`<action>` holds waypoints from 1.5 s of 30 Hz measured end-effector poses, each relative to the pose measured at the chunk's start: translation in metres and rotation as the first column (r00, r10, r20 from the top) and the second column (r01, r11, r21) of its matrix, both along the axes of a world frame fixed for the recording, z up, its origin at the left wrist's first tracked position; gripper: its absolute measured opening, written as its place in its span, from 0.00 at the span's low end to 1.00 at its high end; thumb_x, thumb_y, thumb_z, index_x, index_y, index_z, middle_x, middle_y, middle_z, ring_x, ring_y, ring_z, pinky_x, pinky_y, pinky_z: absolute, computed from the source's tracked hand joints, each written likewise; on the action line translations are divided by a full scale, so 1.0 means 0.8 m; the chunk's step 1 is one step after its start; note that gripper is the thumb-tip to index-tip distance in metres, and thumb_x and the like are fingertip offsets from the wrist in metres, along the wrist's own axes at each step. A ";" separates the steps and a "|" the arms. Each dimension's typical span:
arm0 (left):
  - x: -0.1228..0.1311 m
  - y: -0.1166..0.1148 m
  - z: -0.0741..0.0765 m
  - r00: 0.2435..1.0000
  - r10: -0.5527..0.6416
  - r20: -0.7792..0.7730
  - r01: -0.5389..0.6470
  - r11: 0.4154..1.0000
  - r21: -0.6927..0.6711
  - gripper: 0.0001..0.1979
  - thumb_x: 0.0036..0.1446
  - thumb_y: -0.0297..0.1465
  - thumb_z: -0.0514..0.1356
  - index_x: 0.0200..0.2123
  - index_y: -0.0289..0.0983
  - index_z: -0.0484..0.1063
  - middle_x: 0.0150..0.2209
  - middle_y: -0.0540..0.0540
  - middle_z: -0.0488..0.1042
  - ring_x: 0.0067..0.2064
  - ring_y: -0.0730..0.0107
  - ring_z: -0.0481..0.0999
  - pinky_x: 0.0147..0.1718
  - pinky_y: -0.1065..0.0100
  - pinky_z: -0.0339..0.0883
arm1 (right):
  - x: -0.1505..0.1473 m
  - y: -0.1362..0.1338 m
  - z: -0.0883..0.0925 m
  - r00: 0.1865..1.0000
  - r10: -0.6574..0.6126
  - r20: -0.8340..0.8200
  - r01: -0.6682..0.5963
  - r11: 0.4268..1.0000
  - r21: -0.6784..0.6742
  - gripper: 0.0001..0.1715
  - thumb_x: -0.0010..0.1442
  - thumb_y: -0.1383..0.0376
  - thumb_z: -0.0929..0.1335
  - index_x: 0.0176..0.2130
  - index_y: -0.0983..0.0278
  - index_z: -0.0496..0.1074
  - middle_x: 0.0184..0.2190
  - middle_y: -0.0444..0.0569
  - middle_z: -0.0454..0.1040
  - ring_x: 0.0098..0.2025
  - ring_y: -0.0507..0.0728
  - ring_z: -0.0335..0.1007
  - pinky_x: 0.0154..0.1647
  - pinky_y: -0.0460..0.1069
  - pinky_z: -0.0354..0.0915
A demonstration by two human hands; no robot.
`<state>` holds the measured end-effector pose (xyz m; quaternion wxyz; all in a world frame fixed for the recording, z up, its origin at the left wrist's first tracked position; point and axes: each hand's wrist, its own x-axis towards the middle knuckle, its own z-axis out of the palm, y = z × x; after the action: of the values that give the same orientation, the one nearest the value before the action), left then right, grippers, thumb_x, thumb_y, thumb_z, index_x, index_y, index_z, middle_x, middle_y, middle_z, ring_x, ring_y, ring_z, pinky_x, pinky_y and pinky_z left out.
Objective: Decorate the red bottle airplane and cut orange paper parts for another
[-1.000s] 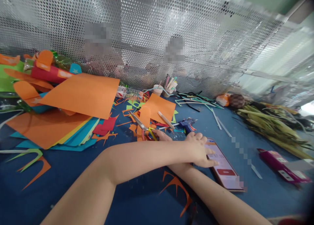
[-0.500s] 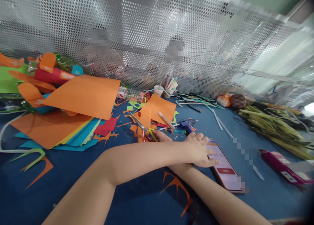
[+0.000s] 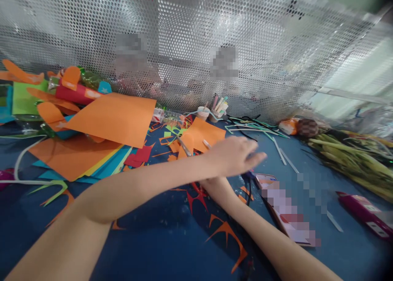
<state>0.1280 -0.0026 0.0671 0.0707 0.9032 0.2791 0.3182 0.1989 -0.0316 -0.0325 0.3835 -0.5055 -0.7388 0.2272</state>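
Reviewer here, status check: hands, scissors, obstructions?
Left hand open, crossed over right hand. Right-hand grip unclear. Silver-bladed metal scissors partly covered. Left forearm blocking the view.

One left hand [image 3: 236, 154] and one right hand [image 3: 211, 185] are showing; one phone [image 3: 287, 212] and one pair of scissors [image 3: 184, 147] are lying on the bench [image 3: 147, 248]; two cups [image 3: 202, 113] are standing; paper scraps [image 3: 227, 228] are lying too jumbled to count.

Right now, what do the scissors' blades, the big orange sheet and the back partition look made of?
Scissors: blades likely steel; grey, slight metallic sheen.
Big orange sheet: paper or thin card, matte; thin edge, even colour.
Partition: shiny, silvery, rows of holes; perhaps perforated metal, though reflective plastic isn't ruled out.
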 end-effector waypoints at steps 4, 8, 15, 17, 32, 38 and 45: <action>-0.093 0.043 -0.012 0.933 0.340 0.114 -0.333 0.940 -0.080 0.16 0.65 0.36 0.46 0.32 0.36 0.68 0.26 0.46 0.70 0.29 0.69 0.68 0.29 0.67 0.56 | -0.005 0.000 0.006 0.959 -0.067 -0.274 -0.017 0.956 -0.293 0.18 0.53 0.56 0.70 0.39 0.65 0.68 0.25 0.42 0.72 0.20 0.50 0.65 0.20 0.45 0.63; -0.158 0.077 -0.057 0.866 0.498 -0.045 -0.491 0.833 -0.254 0.17 0.54 0.42 0.59 0.21 0.37 0.66 0.20 0.46 0.67 0.26 0.66 0.68 0.29 0.65 0.56 | -0.011 0.001 0.023 0.813 -0.235 -0.533 -0.048 0.885 -0.464 0.22 0.47 0.52 0.74 0.32 0.61 0.62 0.16 0.32 0.59 0.13 0.45 0.52 0.12 0.42 0.53; -0.161 0.077 -0.108 0.880 0.473 0.040 -0.416 0.810 -0.414 0.15 0.39 0.35 0.68 0.28 0.37 0.67 0.26 0.47 0.71 0.34 0.60 0.72 0.35 0.64 0.61 | -0.008 -0.001 0.031 0.613 -0.232 -0.756 -0.309 0.809 -0.499 0.33 0.50 0.34 0.60 0.28 0.60 0.63 0.18 0.36 0.59 0.12 0.45 0.50 0.12 0.43 0.52; -0.159 0.076 -0.109 0.890 0.447 0.095 -0.351 0.801 -0.484 0.16 0.39 0.29 0.67 0.34 0.36 0.68 0.29 0.47 0.72 0.35 0.61 0.73 0.35 0.64 0.63 | -0.006 0.003 0.026 0.597 -0.200 -0.777 -0.322 0.827 -0.461 0.32 0.50 0.35 0.61 0.30 0.60 0.65 0.19 0.37 0.61 0.13 0.46 0.52 0.14 0.44 0.57; -0.137 0.036 -0.043 0.625 0.374 0.686 0.568 0.385 -0.727 0.08 0.46 0.24 0.62 0.33 0.33 0.76 0.31 0.45 0.77 0.31 0.72 0.75 0.33 0.70 0.68 | -0.004 -0.002 0.015 0.747 0.122 -0.654 -0.323 0.926 -0.196 0.32 0.55 0.38 0.59 0.43 0.59 0.67 0.25 0.44 0.61 0.22 0.53 0.57 0.23 0.51 0.63; -0.124 0.013 -0.035 0.611 0.423 0.669 0.531 0.409 -0.743 0.09 0.53 0.34 0.63 0.31 0.34 0.76 0.30 0.44 0.78 0.28 0.71 0.76 0.29 0.70 0.68 | -0.002 -0.019 0.019 0.842 0.232 -0.486 -0.330 0.936 -0.124 0.30 0.60 0.40 0.54 0.30 0.60 0.63 0.24 0.44 0.62 0.25 0.54 0.58 0.27 0.51 0.62; -0.120 0.005 -0.036 0.626 0.430 0.650 0.484 0.439 -0.757 0.09 0.53 0.35 0.62 0.31 0.34 0.76 0.31 0.44 0.79 0.28 0.71 0.76 0.28 0.71 0.68 | 0.000 -0.022 0.024 0.886 0.195 -0.421 -0.270 0.955 -0.124 0.29 0.61 0.41 0.54 0.27 0.59 0.61 0.28 0.45 0.65 0.27 0.54 0.60 0.30 0.50 0.63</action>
<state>0.0322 0.0018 0.0382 0.6560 0.4900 0.3247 0.4734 0.1990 -0.0495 -0.0133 0.4506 -0.3874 -0.6754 0.4366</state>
